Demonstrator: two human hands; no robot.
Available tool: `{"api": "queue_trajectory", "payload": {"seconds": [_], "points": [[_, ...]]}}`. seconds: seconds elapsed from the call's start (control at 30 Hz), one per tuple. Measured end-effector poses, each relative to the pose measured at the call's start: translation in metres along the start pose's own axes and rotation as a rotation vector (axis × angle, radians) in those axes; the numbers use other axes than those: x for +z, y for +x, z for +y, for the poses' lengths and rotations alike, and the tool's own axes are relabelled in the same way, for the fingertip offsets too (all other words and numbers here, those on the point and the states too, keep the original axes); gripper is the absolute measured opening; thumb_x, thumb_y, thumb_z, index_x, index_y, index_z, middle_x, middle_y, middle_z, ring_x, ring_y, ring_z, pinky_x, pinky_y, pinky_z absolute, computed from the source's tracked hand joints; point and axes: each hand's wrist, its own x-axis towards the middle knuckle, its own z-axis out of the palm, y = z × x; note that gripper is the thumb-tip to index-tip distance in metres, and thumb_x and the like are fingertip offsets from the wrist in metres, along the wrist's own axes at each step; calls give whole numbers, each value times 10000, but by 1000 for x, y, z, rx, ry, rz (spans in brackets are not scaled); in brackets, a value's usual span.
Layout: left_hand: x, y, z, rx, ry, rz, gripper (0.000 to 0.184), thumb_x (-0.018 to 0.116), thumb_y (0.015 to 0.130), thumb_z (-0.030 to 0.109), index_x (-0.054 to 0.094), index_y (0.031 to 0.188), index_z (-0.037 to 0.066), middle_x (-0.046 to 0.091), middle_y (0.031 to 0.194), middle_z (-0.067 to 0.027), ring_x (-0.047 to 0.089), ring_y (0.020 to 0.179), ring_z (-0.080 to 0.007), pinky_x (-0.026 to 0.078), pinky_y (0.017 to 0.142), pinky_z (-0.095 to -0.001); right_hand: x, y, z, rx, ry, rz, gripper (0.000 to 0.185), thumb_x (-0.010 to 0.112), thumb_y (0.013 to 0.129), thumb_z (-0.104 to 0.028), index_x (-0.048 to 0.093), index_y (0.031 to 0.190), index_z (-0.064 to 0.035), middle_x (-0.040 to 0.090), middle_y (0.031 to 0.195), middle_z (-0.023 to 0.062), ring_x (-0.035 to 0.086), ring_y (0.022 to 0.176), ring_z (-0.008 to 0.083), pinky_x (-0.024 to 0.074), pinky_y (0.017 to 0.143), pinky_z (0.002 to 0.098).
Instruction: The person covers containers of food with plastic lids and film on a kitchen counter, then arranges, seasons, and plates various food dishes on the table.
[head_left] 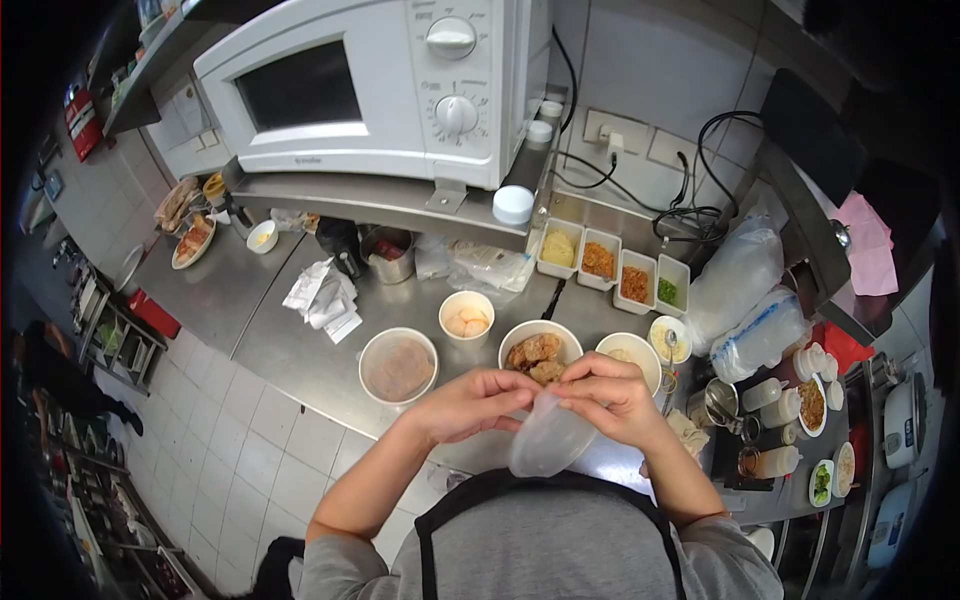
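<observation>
My left hand (482,405) and my right hand (612,396) pinch the upper edge of a translucent plastic lid (552,440), which hangs tilted in front of my chest. Just beyond my fingers stands a white bowl (512,336) with browned, fried-looking pieces (537,352). To its right is another white bowl (650,368) with pale contents, partly hidden by my right hand. A bowl under a clear lid (398,366) sits near my left forearm. Behind it, a smaller white bowl (467,318) holds pale, rounded pieces.
A white microwave (380,80) sits on a metal shelf above the counter. Containers of chopped toppings (598,262) line the back. Plastic bags (745,270), squeeze bottles (785,405) and small bowls crowd the right. Crumpled paper (322,298) and a metal pot (388,254) are at left.
</observation>
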Motion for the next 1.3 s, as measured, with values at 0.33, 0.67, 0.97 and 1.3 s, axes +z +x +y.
{"api": "queue_trajectory", "payload": {"seconds": [0.33, 0.67, 0.97, 1.3], "points": [[25, 9, -19, 306, 539, 204, 256, 616, 877, 108, 590, 1109, 4, 641, 967, -16, 562, 883, -66, 460, 784, -236, -41, 46, -143, -549, 261, -104, 151, 612, 774, -58, 558, 909, -20, 579, 865, 63, 544, 805, 228, 456, 644, 305], [25, 3, -20, 344, 451, 335, 237, 637, 863, 114, 597, 1072, 8, 637, 929, -6, 564, 831, -67, 462, 746, -223, 14, 49, -159, -1011, 622, -113, 246, 659, 704, -199, 451, 633, -88, 480, 593, 19, 499, 482, 192, 397, 436, 299], [14, -8, -6, 617, 696, 343, 188, 707, 775, 82, 636, 933, 9, 649, 800, -37, 611, 726, -110, 472, 637, -240, -12, 32, -18, 276, 247, -114, 149, 561, 878, -76, 615, 988, 9, 623, 905, 84, 592, 755, 138, 476, 643, 257], [19, -9, 31, 685, 1052, -13, 208, 750, 711, 152, 671, 839, 9, 665, 765, -94, 641, 679, -228, 482, 589, -298, -7, 8, -2, 515, 750, -242, 135, 646, 841, -89, 670, 920, 18, 655, 790, 61, 612, 701, 100, 508, 634, 235]]}}
